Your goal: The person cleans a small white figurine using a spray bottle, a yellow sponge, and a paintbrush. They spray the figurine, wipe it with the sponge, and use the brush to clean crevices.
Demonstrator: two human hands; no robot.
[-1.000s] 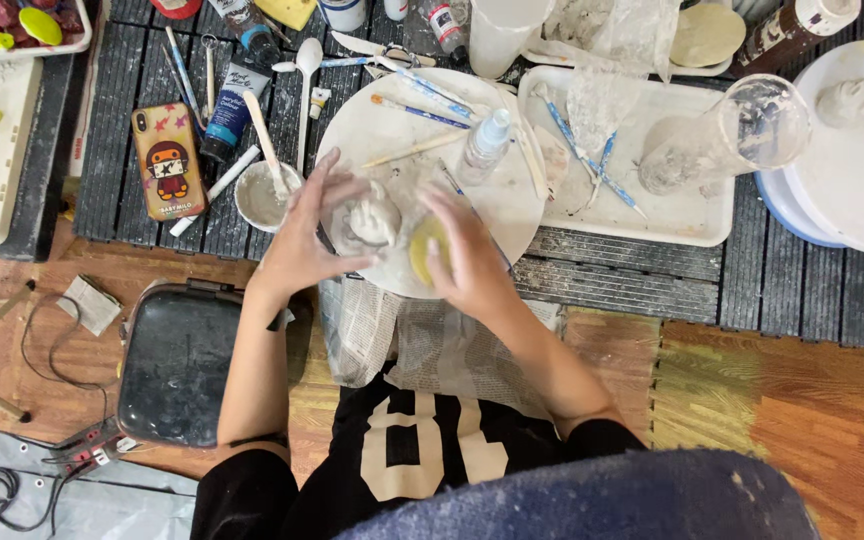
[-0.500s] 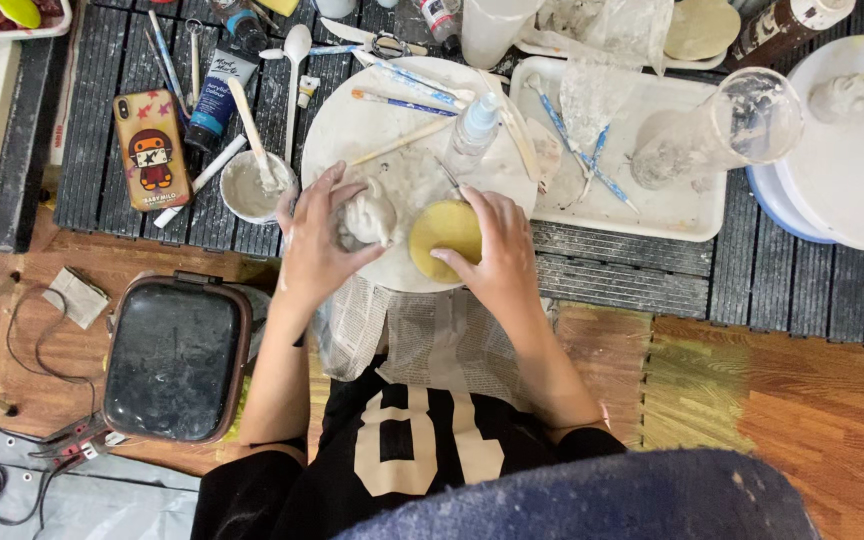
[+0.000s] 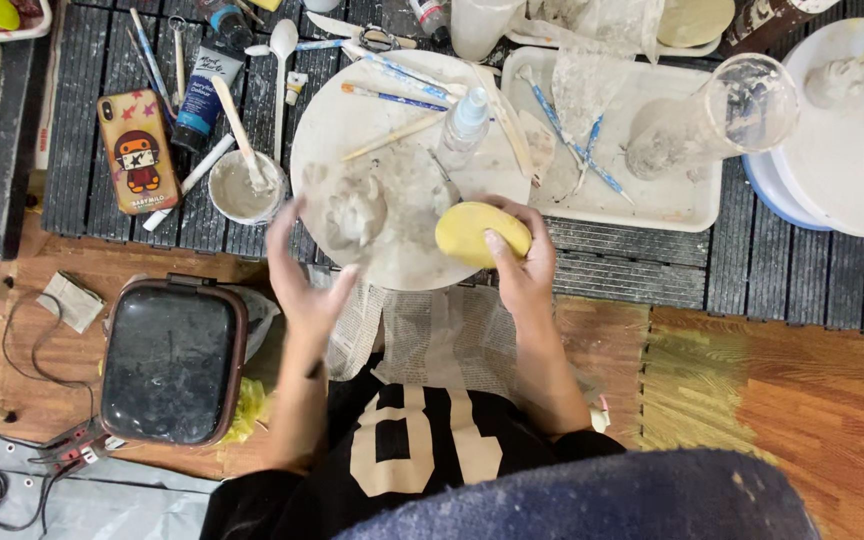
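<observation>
A small grey clay figure [image 3: 357, 212] sits on a round white board [image 3: 352, 120] smeared with clay. My right hand [image 3: 517, 265] grips a yellow sponge [image 3: 477, 233] at the board's near right edge. My left hand [image 3: 302, 275] hovers with fingers spread at the board's near left edge, just below the clay figure, holding nothing. A small spray bottle [image 3: 464, 122] and several thin modelling tools [image 3: 392, 135] lie on the far part of the board.
A cup of grey slip with a stick [image 3: 242, 185], a phone in a patterned case [image 3: 137, 150] and a paint tube [image 3: 202, 95] lie left of the board. A white tray [image 3: 652, 200] with tools and a clear glass [image 3: 722, 115] stands right. A dark case [image 3: 172, 360] rests near left.
My left hand has come off the clay figure and drawn back to the board's near edge. My right hand has shifted the sponge to the right, away from the figure.
</observation>
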